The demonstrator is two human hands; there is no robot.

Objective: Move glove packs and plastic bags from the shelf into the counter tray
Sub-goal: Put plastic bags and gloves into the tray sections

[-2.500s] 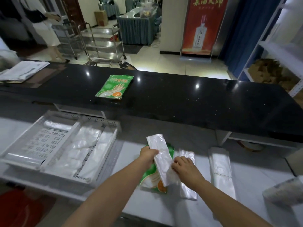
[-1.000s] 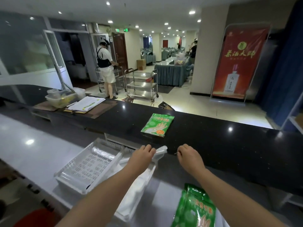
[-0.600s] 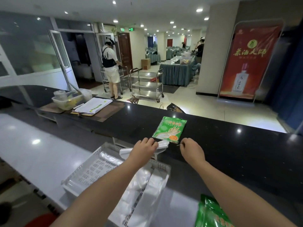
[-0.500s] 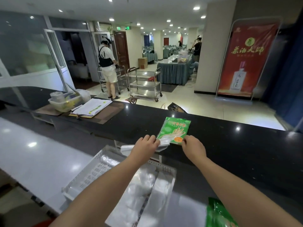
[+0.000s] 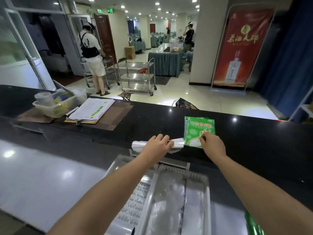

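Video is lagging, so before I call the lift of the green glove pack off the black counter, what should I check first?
1. Left hand grips the plastic bag roll: ok.
2. Right hand has its fingers on the glove pack: ok.
3. Right hand's pinch is closed on the pack: cannot tell.
4. Glove pack lies flat on the black counter, with only the fingers on it: ok.
5. Tray sits below the hands; clear bags lie in it and its perforated left section shows bare floor: ok.
6. Second green pack at the lower right edge is mostly out of frame: cannot tell.
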